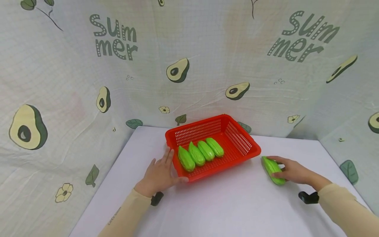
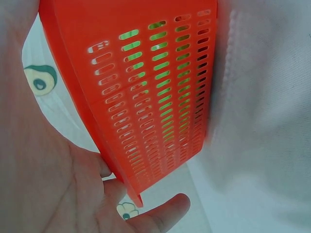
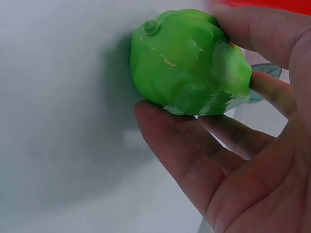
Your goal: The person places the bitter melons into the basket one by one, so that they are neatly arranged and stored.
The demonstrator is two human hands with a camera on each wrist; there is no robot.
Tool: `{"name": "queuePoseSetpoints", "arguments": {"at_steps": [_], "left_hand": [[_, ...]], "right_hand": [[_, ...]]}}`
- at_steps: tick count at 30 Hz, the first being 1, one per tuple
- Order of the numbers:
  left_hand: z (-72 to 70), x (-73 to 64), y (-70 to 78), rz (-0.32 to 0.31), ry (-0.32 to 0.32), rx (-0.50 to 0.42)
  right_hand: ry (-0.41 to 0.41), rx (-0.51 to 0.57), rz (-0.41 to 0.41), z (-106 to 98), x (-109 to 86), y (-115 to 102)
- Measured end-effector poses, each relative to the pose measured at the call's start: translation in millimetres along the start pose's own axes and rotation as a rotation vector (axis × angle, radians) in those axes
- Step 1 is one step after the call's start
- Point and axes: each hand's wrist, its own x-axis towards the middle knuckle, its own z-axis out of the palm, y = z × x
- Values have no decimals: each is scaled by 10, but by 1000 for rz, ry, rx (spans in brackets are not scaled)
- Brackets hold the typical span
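Observation:
My right hand (image 1: 296, 171) grips a bright green, ridged, gourd-like vegetable (image 1: 273, 171) low over the table, right of the basket. In the right wrist view, the thumb lies on one side of the green vegetable (image 3: 187, 65) and the fingers curl along the other. At the left end of a red plastic basket (image 1: 241, 136), my left hand (image 1: 160, 176) rests with its fingers extended along the rim and its thumb at the near corner. Several more green vegetables (image 1: 196, 154) lie side by side in the basket's left half. The left wrist view shows the slotted basket wall (image 2: 146, 107) close up.
The basket stands slightly turned on a white table (image 1: 225, 207), near the back. A pale cloth printed with avocados (image 1: 177, 70) hangs behind and along both sides. Dark wrist-worn devices (image 1: 308, 197) show beside both sleeves.

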Motion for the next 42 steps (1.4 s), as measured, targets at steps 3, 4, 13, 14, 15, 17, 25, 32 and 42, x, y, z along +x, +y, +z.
{"name": "queuePoseSetpoints", "arguments": {"at_steps": [3, 4, 13, 14, 15, 17, 25, 32, 42], "left_hand": [[4, 3, -4, -1, 1, 4], [7, 4, -5, -1, 3, 3], [25, 2, -17, 1, 12, -4], [25, 3, -18, 0, 11, -4], [26, 6, -21, -1, 12, -4], [25, 6, -25, -4, 10, -5], [36, 12, -32, -5, 10, -10], [62, 21, -40, -5, 13, -6], [52, 28, -32, -16, 9, -4]], "right_hand": [[0, 2, -2, -38, -56, 26], [2, 1, -4, -58, -77, 32], [39, -33, -87, -425, -260, -86], [44, -37, -99, -482, -272, -142], [50, -38, -117, -542, -281, -205], [60, -38, -147, -657, -274, -339], [20, -12, -199, -920, 28, -956], [-119, 72, -206, -853, 556, -1419], [-227, 58, -160, -575, 1143, -1696]]}}
